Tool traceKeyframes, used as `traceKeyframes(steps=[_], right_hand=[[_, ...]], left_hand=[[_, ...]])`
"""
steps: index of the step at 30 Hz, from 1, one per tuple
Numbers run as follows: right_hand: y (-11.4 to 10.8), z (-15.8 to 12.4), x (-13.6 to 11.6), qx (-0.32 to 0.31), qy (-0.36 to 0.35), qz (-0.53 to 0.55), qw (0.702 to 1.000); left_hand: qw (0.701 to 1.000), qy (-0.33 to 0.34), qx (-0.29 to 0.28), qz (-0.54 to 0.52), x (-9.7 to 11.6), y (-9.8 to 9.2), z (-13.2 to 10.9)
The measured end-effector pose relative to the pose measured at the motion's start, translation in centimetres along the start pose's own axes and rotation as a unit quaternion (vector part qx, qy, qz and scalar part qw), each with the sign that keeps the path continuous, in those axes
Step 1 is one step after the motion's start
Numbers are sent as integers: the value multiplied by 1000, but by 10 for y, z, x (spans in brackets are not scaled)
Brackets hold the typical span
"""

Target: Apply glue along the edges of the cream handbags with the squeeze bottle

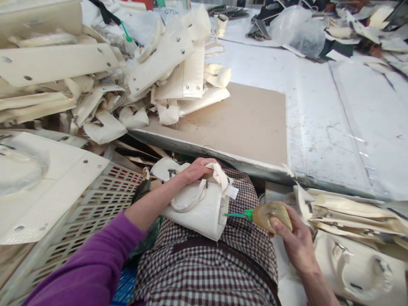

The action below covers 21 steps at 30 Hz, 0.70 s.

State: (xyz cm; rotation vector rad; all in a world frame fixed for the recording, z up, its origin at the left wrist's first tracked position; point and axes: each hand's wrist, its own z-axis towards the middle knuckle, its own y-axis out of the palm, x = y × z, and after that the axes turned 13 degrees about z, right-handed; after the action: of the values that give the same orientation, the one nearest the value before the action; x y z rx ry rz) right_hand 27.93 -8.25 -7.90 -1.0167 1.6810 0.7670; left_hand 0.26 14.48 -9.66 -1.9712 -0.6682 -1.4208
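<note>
A white bag (194, 212) lies tilted on the person's lap, its near end turned toward the right hand (295, 238). The left hand (199, 170) is curled over the bag's top and has hold of it; its fingertips are lost behind a strap (219, 175). The right hand is wrapped around a bottle (270, 214), thumb on the near side, the other fingers mostly hidden behind. The bottle's thin nozzle (237, 215) points at the bag's end; whether its tip touches is hard to tell. A checked apron (204, 272) runs out of view below. On the left, a pale panel (54, 182) covers part of a crate (79, 225). More bags (363, 267) at right are cut off by the edge. Beyond, a pile (165, 63) hides one side of a brown board (251, 123); the far clutter is blurred.
</note>
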Motion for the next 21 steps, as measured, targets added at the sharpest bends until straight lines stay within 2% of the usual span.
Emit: traceKeyframes(steps=[7, 10, 12, 14, 16, 19, 21], right_hand=[[-4, -9, -3, -20, 24, 4, 1000], [-12, -8, -3, -4, 6, 16, 1000], [-16, -8, -4, 31, -9, 64, 997], [-20, -9, -4, 76, -21, 125, 989], [-24, -11, -4, 112, -31, 167, 979], [-34, -16, 2, 145, -46, 172, 973], [-41, -19, 9, 153, -54, 150, 975]], left_hand=[[999, 26, 36, 22, 11, -3, -8], [994, 59, 87, 40, 20, -10, -15], [977, 128, 146, 87, 29, -14, -22], [931, 233, 229, 162, 40, -13, -31], [858, 326, 299, 261, 52, -8, -42], [754, 397, 323, 411, 65, 3, -61], [720, 407, 317, 464, 69, 11, -72]])
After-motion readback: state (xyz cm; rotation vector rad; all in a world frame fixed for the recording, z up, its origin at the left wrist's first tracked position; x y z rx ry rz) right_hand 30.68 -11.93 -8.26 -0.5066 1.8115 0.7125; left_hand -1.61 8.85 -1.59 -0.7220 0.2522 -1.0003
